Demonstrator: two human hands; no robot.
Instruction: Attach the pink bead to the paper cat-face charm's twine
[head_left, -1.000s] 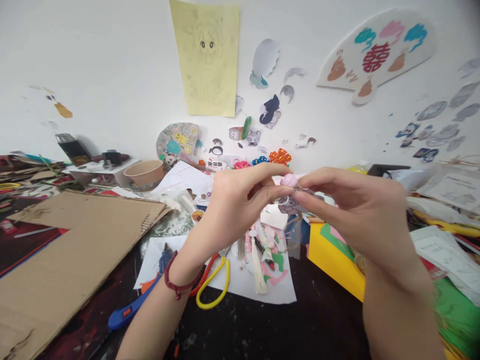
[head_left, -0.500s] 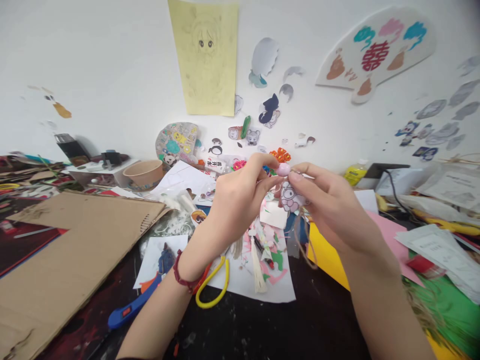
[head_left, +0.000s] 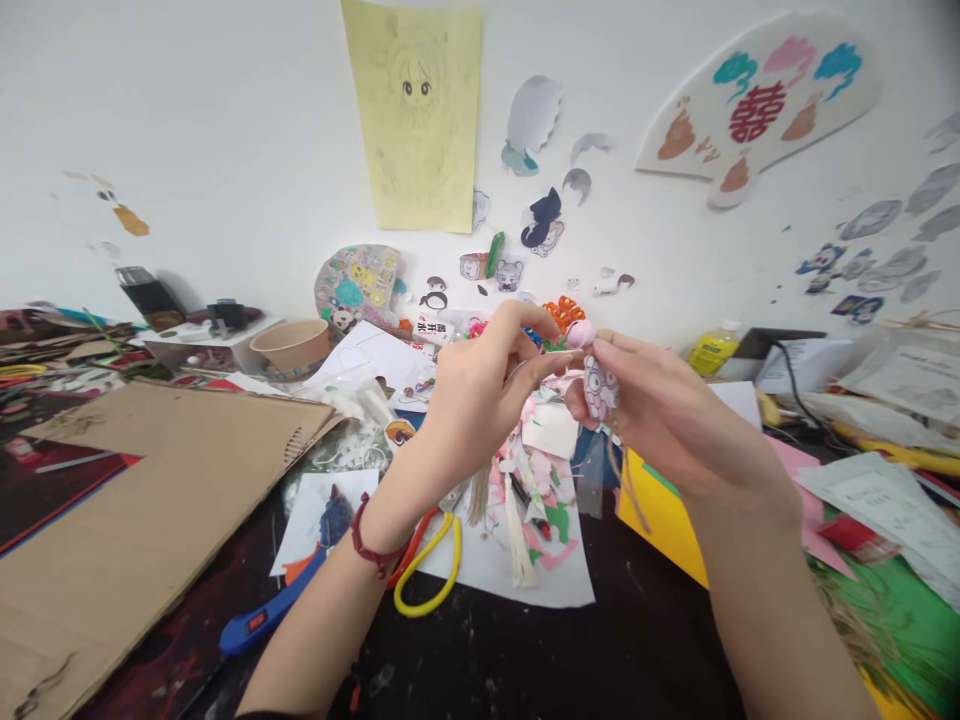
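Above the middle of the table, my right hand holds a small flat cartoon charm between thumb and fingers. A twine cord hangs below that hand. At its fingertips sits a small round pink bead, perhaps a bell. My left hand is close beside the bead, with thumb and index finger pinched together. What lies between those left fingertips is too small to make out. Under the hands are a cream tassel and yellow-handled scissors on the table.
A large cardboard sheet covers the left side. Near my left forearm lies a blue utility knife. A white paper sheet carries coloured scraps. On the right are yellow paper and green material. A brown bowl stands farther back.
The charm has turned and shifted slightly right together with my right hand. The pink bead has moved a little right, and a gap now shows between it and my left fingertips.
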